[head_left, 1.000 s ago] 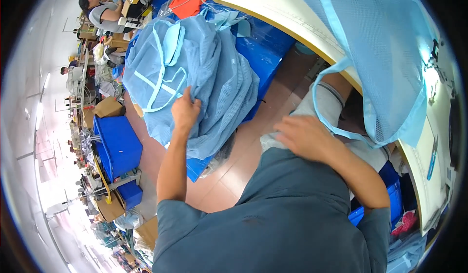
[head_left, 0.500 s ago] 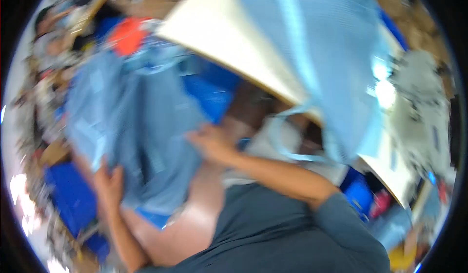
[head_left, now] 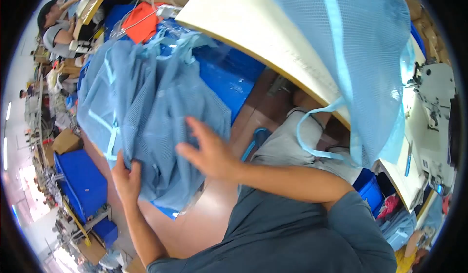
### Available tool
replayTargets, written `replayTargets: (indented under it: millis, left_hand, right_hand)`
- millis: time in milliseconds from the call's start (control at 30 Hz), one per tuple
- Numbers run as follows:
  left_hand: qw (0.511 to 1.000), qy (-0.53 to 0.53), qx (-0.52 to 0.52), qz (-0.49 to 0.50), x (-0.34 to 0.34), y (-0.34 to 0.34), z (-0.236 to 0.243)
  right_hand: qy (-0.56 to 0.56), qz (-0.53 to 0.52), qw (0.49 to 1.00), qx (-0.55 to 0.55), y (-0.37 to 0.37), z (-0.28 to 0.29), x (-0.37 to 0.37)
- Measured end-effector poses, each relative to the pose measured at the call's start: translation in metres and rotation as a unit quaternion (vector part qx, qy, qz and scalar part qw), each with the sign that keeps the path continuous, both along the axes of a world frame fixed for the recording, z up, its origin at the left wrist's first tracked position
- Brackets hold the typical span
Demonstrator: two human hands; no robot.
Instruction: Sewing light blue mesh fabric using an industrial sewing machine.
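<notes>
Head view: left hand (head_left: 127,179) clenched on the near lower edge of a pile of blue mesh gowns (head_left: 146,122), fingers curled into the fabric, likely pinching it so the heap doesn't slide off its support. Right hand (head_left: 208,151) is released, fingers spread, palm hovering at the pile's right side, touching or just above the cloth; cannot tell if there is real contact. The pile sits to the left, draped over a blue plastic-covered stack (head_left: 229,78), light-blue ties trailing across it. Another blue mesh gown (head_left: 360,63) lies spread over the cream worktable (head_left: 243,19) at far right, its hem and a loose tie loop (head_left: 312,136) hanging off the near edge toward the person's lap, probably parked there for sewing. White sewing machine (head_left: 431,92) at the right end of the table. Orange cloth (head_left: 141,19) far beyond the pile. Blue crate (head_left: 80,183) and a cardboard box (head_left: 66,141) on the floor at left. Another person (head_left: 51,27) is seated far left. The hanging tie loop and table edge crowd the right arm's path; floor between pile and knees is brown.
</notes>
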State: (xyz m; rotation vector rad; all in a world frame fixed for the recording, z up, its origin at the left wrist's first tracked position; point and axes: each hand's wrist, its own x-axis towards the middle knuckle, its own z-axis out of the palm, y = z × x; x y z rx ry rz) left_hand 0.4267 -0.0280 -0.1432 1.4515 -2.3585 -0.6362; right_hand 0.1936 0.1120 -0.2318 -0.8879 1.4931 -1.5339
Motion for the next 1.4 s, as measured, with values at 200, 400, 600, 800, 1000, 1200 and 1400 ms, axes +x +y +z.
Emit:
replayTargets:
  millis: [200, 400, 600, 800, 1000, 1200, 1400]
  left_hand:
    - [0.987, -0.140, -0.069, -0.039, -0.029, 0.025, -0.039]
    - [0.986, -0.152, -0.052, -0.051, -0.025, 0.022, -0.050]
    - [0.996, 0.055, 0.064, -0.033, 0.002, -0.016, 0.004]
    - [0.992, 0.075, 0.097, -0.029, -0.001, -0.020, 0.015]
    - [0.983, -0.183, -0.004, -0.011, -0.027, 0.021, -0.025]
    - [0.986, -0.094, -0.050, -0.128, -0.030, 0.035, -0.058]
    - [0.993, -0.047, -0.109, -0.009, -0.024, 0.025, 0.003]
  right_hand:
    - [-0.067, -0.065, 0.969, 0.227, 0.019, -0.121, -0.053]
    - [-0.281, 0.023, 0.947, 0.158, 0.021, -0.103, -0.025]
    - [-0.146, 0.172, 0.974, 0.021, -0.005, 0.029, 0.003]
    - [-0.156, 0.177, 0.971, -0.023, -0.013, 0.021, 0.002]
    - [-0.297, 0.101, 0.949, -0.030, 0.000, -0.049, -0.016]
    - [0.096, 0.001, 0.978, 0.185, 0.065, -0.153, -0.071]
    - [-0.065, 0.027, 0.972, 0.224, 0.098, -0.164, -0.113]
